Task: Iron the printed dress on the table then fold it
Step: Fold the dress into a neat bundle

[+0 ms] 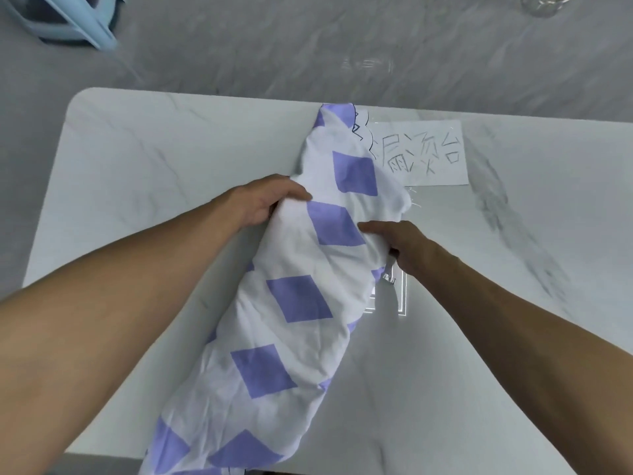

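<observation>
The printed dress [298,303], white with purple diamonds, is laid bunched lengthwise on the white marble table [137,159], with its near end draped over the front edge. Its left side is gripped by the left hand [267,204], thumb on top. Its right side is held by the right hand [404,245], fingers curled into the cloth. A handwritten paper sheet [435,156] is partly covered by the far end

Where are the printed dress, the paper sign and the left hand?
printed dress [299,298]: head view, a purple diamond near its middle
paper sign [442,156]: head view, its right half
left hand [267,204]: head view, back of the hand
</observation>
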Demonstrator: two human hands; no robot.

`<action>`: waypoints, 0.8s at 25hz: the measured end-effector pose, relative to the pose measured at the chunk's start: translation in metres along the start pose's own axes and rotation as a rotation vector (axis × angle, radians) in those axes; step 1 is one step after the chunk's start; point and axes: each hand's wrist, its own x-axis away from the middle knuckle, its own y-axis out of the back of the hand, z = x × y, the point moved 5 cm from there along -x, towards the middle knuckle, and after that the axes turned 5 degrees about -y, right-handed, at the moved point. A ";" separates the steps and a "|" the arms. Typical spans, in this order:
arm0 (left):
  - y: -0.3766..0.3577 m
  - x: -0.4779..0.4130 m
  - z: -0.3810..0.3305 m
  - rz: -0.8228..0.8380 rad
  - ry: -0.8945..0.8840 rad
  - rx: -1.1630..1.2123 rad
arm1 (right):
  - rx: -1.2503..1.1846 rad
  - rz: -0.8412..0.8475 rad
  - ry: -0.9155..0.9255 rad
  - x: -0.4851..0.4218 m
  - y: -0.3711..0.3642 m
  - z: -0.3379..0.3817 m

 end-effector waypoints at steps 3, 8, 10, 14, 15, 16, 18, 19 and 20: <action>0.003 0.002 -0.007 -0.021 -0.076 0.019 | -0.072 0.091 -0.002 0.000 -0.014 -0.003; 0.011 0.021 -0.047 -0.087 -0.303 0.128 | -0.130 0.099 0.156 0.022 -0.026 0.042; 0.021 0.036 -0.085 -0.115 -0.410 0.225 | -0.104 0.014 0.318 0.040 -0.023 0.090; 0.038 0.072 -0.138 -0.174 -0.491 0.236 | 0.013 -0.050 0.477 0.077 -0.021 0.146; 0.042 0.082 -0.141 -0.187 -0.502 0.204 | 0.029 -0.057 0.505 0.085 -0.022 0.150; 0.045 0.092 -0.140 -0.191 -0.519 0.183 | 0.039 -0.061 0.539 0.094 -0.024 0.151; 0.054 0.114 -0.129 -0.191 -0.545 0.157 | 0.061 -0.048 0.618 0.111 -0.033 0.142; 0.057 0.127 -0.118 -0.161 -0.548 0.150 | 0.096 -0.043 0.650 0.120 -0.037 0.131; 0.059 0.142 -0.102 -0.106 -0.546 0.149 | 0.174 -0.062 0.673 0.127 -0.038 0.115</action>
